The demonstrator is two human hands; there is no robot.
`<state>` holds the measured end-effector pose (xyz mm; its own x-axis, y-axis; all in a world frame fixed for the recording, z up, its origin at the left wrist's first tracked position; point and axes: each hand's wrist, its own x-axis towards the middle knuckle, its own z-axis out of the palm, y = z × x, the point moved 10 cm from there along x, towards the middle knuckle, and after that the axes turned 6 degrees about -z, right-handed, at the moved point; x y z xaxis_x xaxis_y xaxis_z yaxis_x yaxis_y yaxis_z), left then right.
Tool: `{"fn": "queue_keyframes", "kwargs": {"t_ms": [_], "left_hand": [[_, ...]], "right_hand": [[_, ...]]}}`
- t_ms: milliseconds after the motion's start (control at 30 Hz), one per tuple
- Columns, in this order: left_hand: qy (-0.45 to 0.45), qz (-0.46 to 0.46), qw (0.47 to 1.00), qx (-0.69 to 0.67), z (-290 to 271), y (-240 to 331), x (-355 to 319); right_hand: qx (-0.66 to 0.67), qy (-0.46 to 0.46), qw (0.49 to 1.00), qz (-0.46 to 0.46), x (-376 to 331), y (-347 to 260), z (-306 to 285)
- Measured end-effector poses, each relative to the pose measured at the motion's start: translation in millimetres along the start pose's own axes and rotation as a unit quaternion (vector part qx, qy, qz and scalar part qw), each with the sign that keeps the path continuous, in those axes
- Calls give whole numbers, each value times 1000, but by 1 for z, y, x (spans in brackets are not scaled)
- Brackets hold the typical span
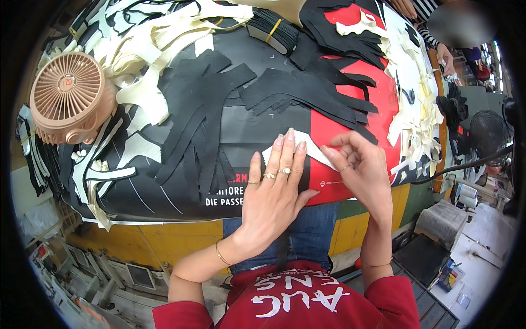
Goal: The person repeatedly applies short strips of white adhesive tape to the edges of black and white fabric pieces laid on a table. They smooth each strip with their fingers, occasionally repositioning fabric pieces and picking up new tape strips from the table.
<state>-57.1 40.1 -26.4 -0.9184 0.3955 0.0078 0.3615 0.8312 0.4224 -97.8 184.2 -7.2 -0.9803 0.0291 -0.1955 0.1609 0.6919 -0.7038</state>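
A small white cut piece of material [311, 147] lies on the black and red printed sheet that covers the table. My left hand [273, 194] rests flat on it, fingers stretched out, hiding most of its left part. At the piece's right corner, the thumb and forefinger of my right hand [361, 170] pinch its edge; the other fingers are curled. Just beyond my hands lies a fanned stack of black cut pieces [298, 98]. More long black strips [203, 118] overlap to the left of my left hand.
A pink fan [68, 90] stands at the left, beside cream cut pieces [145, 101]. A banded black bundle [272, 32] lies at the back. White scraps [413, 109] line the right side. Another person's hand [445, 59] shows at the far right, near a black fan [489, 131].
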Motion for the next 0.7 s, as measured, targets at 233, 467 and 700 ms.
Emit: {"fn": "queue_keyframes", "kwargs": {"t_ms": [233, 467, 700], "left_hand": [[3, -37, 999, 22, 4, 1, 3], [3, -45, 996, 81, 7, 4, 4], [-1, -46, 995, 93, 7, 5, 4]], "right_hand": [[3, 12, 1000, 3, -15, 10, 2], [2, 3, 1000, -15, -8, 13, 2], [-17, 14, 999, -24, -10, 17, 6]]}}
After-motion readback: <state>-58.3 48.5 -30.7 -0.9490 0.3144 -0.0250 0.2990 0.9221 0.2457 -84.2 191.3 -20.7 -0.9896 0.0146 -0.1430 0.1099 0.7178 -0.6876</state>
